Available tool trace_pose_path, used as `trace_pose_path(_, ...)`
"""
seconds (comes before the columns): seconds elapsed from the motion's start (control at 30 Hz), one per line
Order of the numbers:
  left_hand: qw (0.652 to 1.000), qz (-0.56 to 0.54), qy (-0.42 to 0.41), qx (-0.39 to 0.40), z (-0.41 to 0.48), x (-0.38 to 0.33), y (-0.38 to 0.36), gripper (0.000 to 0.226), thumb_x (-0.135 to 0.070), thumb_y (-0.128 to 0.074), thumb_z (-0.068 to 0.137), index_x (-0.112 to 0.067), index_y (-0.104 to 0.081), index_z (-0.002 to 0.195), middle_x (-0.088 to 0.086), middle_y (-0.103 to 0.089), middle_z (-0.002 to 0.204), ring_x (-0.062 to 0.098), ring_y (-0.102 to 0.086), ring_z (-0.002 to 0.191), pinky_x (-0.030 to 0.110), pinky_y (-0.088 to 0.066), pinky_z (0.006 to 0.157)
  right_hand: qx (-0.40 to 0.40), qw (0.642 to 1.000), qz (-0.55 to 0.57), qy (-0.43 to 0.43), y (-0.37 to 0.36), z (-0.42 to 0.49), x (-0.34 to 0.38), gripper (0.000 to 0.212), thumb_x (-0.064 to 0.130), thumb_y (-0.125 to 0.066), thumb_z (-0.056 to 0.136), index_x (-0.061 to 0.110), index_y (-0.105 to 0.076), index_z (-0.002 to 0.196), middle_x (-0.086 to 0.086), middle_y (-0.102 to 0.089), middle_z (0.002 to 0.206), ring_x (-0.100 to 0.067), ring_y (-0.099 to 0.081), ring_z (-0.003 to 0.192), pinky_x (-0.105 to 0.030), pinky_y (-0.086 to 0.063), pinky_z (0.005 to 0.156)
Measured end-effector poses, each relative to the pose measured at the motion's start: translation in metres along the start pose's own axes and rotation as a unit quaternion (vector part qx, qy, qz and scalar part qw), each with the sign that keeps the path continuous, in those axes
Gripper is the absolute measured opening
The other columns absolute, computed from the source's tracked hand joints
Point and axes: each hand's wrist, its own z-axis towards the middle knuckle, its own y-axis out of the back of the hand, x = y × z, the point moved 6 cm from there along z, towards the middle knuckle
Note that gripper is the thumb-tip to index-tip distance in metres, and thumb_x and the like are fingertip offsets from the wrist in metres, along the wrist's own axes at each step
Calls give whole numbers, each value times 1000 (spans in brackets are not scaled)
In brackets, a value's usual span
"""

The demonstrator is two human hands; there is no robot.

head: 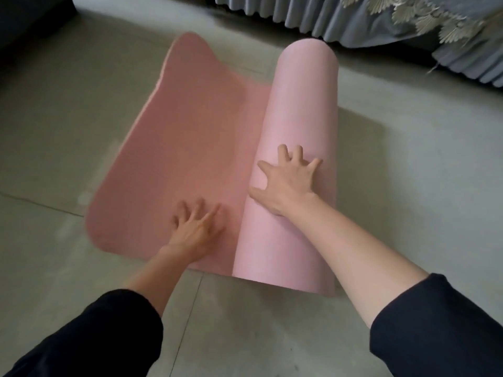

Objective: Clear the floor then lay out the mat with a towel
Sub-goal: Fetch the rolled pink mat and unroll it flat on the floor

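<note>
A pink mat [185, 137] lies partly unrolled on the grey tiled floor. Its flat part spreads to the left, and its far corner curls up a little. The rest is a thick, paler pink roll [302, 104] standing along the flat part's right side. My right hand [285, 180] rests flat on the near side of the roll with its fingers spread. Flat on the unrolled part, just left of the roll, lies my left hand [197, 227], fingers apart and slightly blurred. No towel is in view.
A bed with a blue-grey pleated skirt and embroidered cover [408, 31] runs along the top right, close behind the roll. A dark piece of furniture [30, 25] stands at the top left. Grey floor tiles [422, 172] lie to the right of the roll.
</note>
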Motion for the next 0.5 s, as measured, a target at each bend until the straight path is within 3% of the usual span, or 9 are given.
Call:
trace_pose_path(0.07,997,25,14,65,4,2,-7,68,-62,-38,89,-49,-4,146,2,14,161,47,16,142,68,-10,109,-1,999,5,-35,-6,-6,-25,53,57,-51,77,30,-52,122,-12,-36,128,-35,-32,118,-63,-27,99)
trace_pose_path(0.17,991,90,12,96,6,5,0,76,-63,-49,84,-50,-6,145,3,9,160,48,7,142,68,-23,107,-4,994,13,-109,-7,-15,-59,55,36,-59,74,17,-50,125,-14,-39,127,-35,-35,120,-66,-26,101)
trace_pose_path(0.27,984,136,-1,119,15,-10,15,72,-59,-48,86,-34,-20,147,19,-18,155,46,-18,141,53,-25,113,23,986,-49,-156,-6,-25,-92,59,30,-58,77,4,-47,129,-16,-41,129,-34,-34,123,-69,-24,102)
trace_pose_path(0.37,965,223,-11,135,22,-45,22,57,-49,-49,90,-19,-43,138,16,-46,143,34,-43,132,37,-37,108,-22,993,45,-111,-11,-42,-113,54,22,-56,79,4,-44,128,-14,-41,133,-32,-32,126,-66,-24,105)
trace_pose_path(0.43,951,268,-12,152,22,-75,15,56,-44,-47,92,-12,-46,138,14,-45,145,31,-42,133,37,-37,109,-27,991,92,-90,-19,-56,-119,58,36,-49,83,6,-39,132,-12,-37,140,-34,-30,129,-62,-25,103)
trace_pose_path(0.5,955,248,-61,152,18,-119,0,61,-38,-45,95,-7,-31,146,16,-30,154,31,-26,143,38,-27,115,13,986,102,-135,-33,-71,-143,81,59,-43,82,4,-33,140,-12,-33,147,-36,-27,133,-63,-23,103)
